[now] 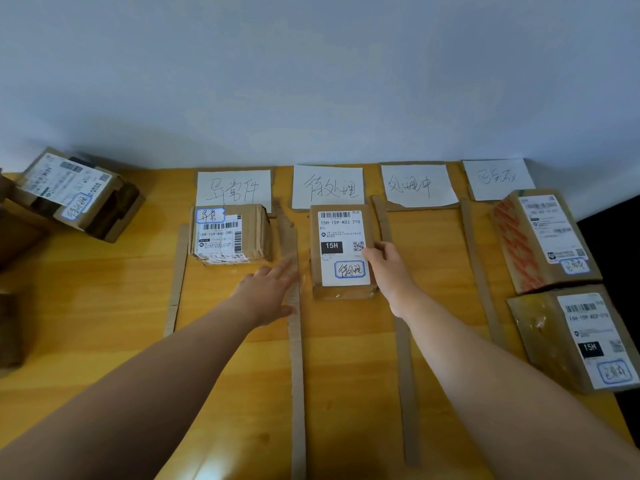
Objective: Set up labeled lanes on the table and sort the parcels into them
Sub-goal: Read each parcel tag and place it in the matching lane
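desk: yellow wood, split into 4 lanes by cardboard strips, a handwritten paper sign at the head of each one
middle parcel: brown box lying flat in lane 2, right below its sign, label up, reads 15H-159-A03-210
right hand: fingers on the middle parcel's right edge, loosely curled, not really gripping
left hand: open and flat, holding nothing, hovering over the strip just left of the middle parcel
other parcels: 1 in lane 1, 2 in lane 4, 1 tilted far left
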Motion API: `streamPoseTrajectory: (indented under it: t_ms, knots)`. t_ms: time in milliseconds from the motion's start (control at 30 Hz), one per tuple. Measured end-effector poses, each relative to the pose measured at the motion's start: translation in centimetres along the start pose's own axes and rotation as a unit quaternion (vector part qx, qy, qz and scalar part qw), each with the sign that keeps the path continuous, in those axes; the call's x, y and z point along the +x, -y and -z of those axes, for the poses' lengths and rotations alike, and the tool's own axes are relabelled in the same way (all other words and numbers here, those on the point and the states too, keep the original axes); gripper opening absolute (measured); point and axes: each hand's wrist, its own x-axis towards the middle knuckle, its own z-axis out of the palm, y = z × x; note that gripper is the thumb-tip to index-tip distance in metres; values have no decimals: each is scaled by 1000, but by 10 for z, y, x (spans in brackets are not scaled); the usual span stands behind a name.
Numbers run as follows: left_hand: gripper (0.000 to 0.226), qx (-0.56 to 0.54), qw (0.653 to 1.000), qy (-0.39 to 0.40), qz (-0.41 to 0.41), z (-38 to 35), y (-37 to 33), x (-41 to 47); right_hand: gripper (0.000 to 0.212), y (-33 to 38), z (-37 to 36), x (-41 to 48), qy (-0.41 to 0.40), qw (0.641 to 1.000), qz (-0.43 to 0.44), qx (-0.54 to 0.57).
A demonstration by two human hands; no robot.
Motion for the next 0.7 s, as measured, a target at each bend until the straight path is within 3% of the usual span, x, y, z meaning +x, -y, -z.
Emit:
streamPoseTrajectory:
  t_ms: [400,700]
  knots:
    - [71,-18,999,-38,-12,3,4,-12,36,3,-2,8,-52,995,29,-85]
    - [50,-102,987,-126,7,27,12,-65,37,18,1,-23,-154,931,159,-291]
